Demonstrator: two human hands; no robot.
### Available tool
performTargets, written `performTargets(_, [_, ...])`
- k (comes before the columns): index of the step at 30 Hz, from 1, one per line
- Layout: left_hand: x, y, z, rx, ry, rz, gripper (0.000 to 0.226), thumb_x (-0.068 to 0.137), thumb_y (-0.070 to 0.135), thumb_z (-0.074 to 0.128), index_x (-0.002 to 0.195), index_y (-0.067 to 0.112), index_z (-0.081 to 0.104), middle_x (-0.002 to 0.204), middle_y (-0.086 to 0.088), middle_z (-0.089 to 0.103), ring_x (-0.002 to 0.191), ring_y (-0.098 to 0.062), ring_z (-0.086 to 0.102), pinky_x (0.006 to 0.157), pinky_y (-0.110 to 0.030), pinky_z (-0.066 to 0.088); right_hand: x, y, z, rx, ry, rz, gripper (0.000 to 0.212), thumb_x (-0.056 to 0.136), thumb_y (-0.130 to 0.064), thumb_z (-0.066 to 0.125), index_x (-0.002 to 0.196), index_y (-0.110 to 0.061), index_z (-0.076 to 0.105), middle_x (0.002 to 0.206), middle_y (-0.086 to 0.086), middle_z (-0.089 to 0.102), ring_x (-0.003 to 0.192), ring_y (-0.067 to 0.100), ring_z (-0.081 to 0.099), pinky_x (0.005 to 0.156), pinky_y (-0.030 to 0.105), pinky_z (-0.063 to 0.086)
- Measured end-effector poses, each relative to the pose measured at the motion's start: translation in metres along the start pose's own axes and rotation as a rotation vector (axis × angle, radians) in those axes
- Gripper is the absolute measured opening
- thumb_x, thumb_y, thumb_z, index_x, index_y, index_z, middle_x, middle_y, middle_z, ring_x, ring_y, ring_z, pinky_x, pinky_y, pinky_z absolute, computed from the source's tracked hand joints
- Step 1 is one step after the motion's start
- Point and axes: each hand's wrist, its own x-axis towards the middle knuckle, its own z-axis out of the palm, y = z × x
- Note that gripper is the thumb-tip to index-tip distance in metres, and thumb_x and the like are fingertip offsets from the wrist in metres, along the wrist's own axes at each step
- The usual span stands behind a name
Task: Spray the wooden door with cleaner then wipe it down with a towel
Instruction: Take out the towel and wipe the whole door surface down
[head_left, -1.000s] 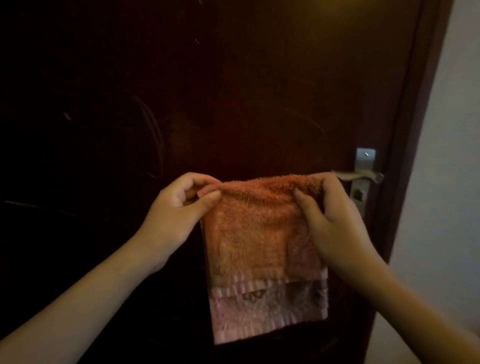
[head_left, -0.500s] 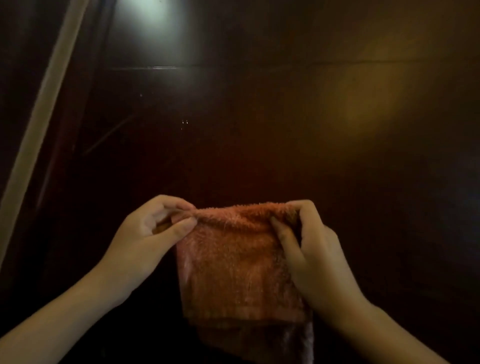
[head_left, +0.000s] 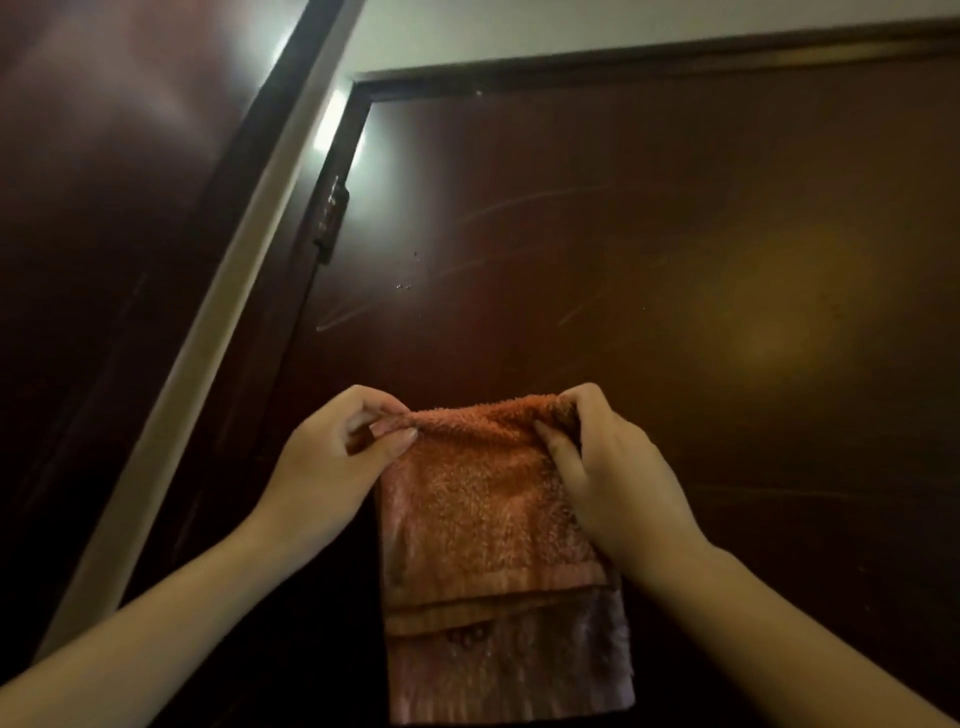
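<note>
The dark brown wooden door (head_left: 649, 249) fills the view, with faint streaks and a few droplets on its upper left part. A folded orange towel (head_left: 483, 519) hangs in front of the door's lower middle. My left hand (head_left: 337, 462) pinches the towel's top left corner between thumb and fingers. My right hand (head_left: 602, 467) grips the top right corner, fingers curled over the fold. The towel's pale patterned border hangs at the bottom. No spray bottle is in view.
The door's top frame (head_left: 623, 57) runs across the top, with a hinge (head_left: 330, 218) on the left edge. A pale strip of wall or trim (head_left: 218, 322) slants up at left beside another dark glossy panel (head_left: 104, 208). A white wall or ceiling shows above.
The view has swung up and left from the door handle to the door's upper left corner. Both hands still hold the towel's top corners, now closer together.
</note>
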Motion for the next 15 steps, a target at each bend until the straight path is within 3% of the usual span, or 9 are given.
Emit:
performTargets(4, [0.025,-0.008,-0.002,0.098,0.053,0.058,0.024,0.08,0.011,0.069,0.08,0.034,0.062,0.084,0.016,0.067,0.084,0.0,0.062,0.076,-0.022,0.045,0.023,-0.003,0.007,-0.035,0.07,-0.094,0.015,0.096,-0.034,0.042,0.094,-0.019,0.043,0.082,-0.01,0.052,0.072,0.017,0.056,0.063,0.041,0.05])
performTargets(11, [0.042,-0.023,0.003,0.181,0.223,0.087,0.021,0.082,0.009,0.066,0.079,0.028,0.058,0.081,0.012,0.062,0.082,-0.003,0.058,0.065,-0.005,0.039,0.06,-0.002,0.023,-0.184,0.17,-0.269,0.018,0.098,-0.027,0.044,0.103,-0.01,0.049,0.093,0.006,0.059,0.08,0.028,0.059,0.062,0.042,0.048])
performTargets(15, [0.079,-0.017,0.003,0.24,0.205,0.161,0.021,0.082,0.008,0.067,0.077,0.026,0.056,0.079,0.009,0.06,0.078,-0.005,0.056,0.063,-0.009,0.039,0.089,-0.001,0.019,-0.254,0.258,-0.305,0.014,0.1,-0.02,0.039,0.1,-0.008,0.045,0.093,0.009,0.057,0.078,0.031,0.057,0.058,0.036,0.041])
